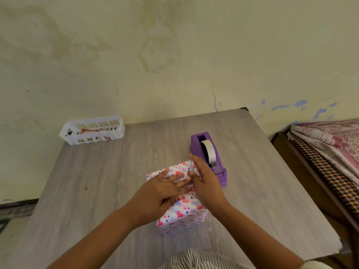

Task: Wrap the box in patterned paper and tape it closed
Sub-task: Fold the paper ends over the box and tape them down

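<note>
In the head view, mid-surface: box (pixel 182 216) in heart-patterned paper (pixel 179 169), your left hand (pixel 157 193) flat on top with fingers straight, your right hand (pixel 206 181) pressing the far-right fold, fingers extended, gripping nothing. Purple tape dispenser (pixel 211 158) just beside the right hand. Risk, judged: lift either hand to fetch tape and the unsecured folds may spring open or skew.

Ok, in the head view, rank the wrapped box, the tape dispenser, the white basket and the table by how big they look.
1. Table, by far the largest.
2. Wrapped box, though both hands cover part of it and it sits nearest the camera.
3. White basket and tape dispenser look about alike; the basket is farther off, so no ranking between them.
</note>
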